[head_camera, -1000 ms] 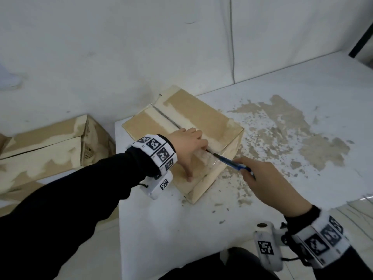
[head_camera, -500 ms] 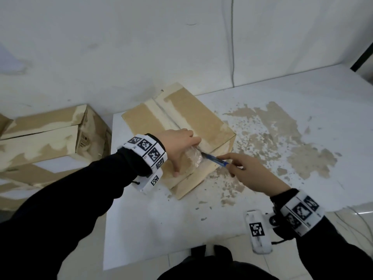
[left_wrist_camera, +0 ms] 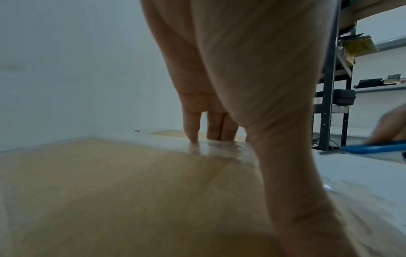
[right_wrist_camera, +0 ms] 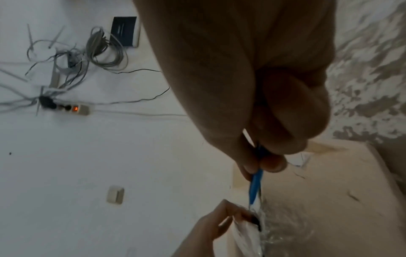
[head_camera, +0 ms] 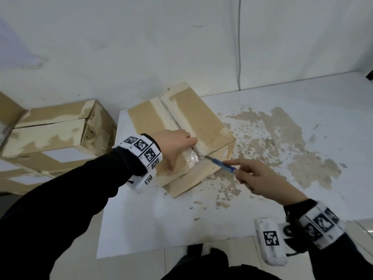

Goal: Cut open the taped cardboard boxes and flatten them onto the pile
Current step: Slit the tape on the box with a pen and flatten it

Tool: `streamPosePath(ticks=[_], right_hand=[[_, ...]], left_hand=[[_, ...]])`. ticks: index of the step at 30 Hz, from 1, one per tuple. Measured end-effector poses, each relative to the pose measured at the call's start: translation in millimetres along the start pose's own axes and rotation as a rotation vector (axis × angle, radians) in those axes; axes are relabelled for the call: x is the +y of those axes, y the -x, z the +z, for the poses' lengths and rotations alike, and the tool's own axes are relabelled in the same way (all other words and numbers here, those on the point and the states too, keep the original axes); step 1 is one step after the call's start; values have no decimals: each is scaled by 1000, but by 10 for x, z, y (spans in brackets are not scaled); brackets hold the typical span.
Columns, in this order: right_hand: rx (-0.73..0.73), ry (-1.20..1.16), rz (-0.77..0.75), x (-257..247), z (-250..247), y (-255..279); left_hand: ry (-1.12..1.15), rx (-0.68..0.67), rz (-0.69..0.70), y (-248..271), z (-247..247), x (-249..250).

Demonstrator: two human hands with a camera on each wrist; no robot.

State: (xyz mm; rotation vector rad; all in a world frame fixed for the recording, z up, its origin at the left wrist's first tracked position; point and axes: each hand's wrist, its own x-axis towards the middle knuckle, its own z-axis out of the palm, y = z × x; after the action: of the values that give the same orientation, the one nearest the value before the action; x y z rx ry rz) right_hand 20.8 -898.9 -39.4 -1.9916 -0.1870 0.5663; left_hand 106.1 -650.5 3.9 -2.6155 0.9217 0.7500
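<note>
A brown cardboard box [head_camera: 203,126] with a pale taped seam lies on the white table [head_camera: 161,219]. My left hand [head_camera: 177,144] rests flat on its top, and the straight fingertips [left_wrist_camera: 193,137] press on crinkled clear tape [head_camera: 191,158] by the near end of the seam. My right hand [head_camera: 235,170] pinches a blue cutter [head_camera: 222,164] between thumb and fingers. The cutter's blade tip sits at the seam's near end, just right of my left fingers. In the right wrist view the cutter [right_wrist_camera: 256,187] points down at the slit beside the left hand [right_wrist_camera: 215,226].
More cardboard boxes [head_camera: 50,134] stand left of the table, over flat cardboard [head_camera: 20,178] on the floor. A wall is close behind the box. A patch of peeled paint [head_camera: 282,148] covers the table to the right. Shelving [left_wrist_camera: 329,87] stands further right.
My right hand has drawn the cutter a little toward me along the seam's near end. The left hand has stayed pressed on the box top.
</note>
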Motion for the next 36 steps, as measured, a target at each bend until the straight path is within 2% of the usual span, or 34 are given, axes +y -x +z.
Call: streamPosePath(ticks=[2,5,9,12,14,18,22,24,27,32,36], right_hand=[[23,64,-27,-17,73,-119],[-16,128,-66,-47,264,-242],[-78,20,-27,-8,193,-130],[-154,-140,-1,9,105,55],[-91,-201,-7,10,90,88],[204,-106,-5,59,41,-50],[198,152,-121,78,69,-92],[180,210,-179,76,125,-83],[194,325,-226,133,193,-80],[208,453,-290,162,274,-49],[313,638,-329,80,270,30]], left_hand=[[-26,10,13,-21,-5,32],[-25,3,0,-22,-7,35],[21,-10,-21,-46,-5,-5],[83,49,-39,-74,-33,-44],[134,65,-50,-95,-68,-46],[13,57,-52,-154,-77,-7],[93,62,-196,-193,-105,126],[213,10,-320,-217,-144,248],[610,27,-458,-212,-100,308],[1309,325,-533,-149,127,340],[1522,486,-682,-219,155,481]])
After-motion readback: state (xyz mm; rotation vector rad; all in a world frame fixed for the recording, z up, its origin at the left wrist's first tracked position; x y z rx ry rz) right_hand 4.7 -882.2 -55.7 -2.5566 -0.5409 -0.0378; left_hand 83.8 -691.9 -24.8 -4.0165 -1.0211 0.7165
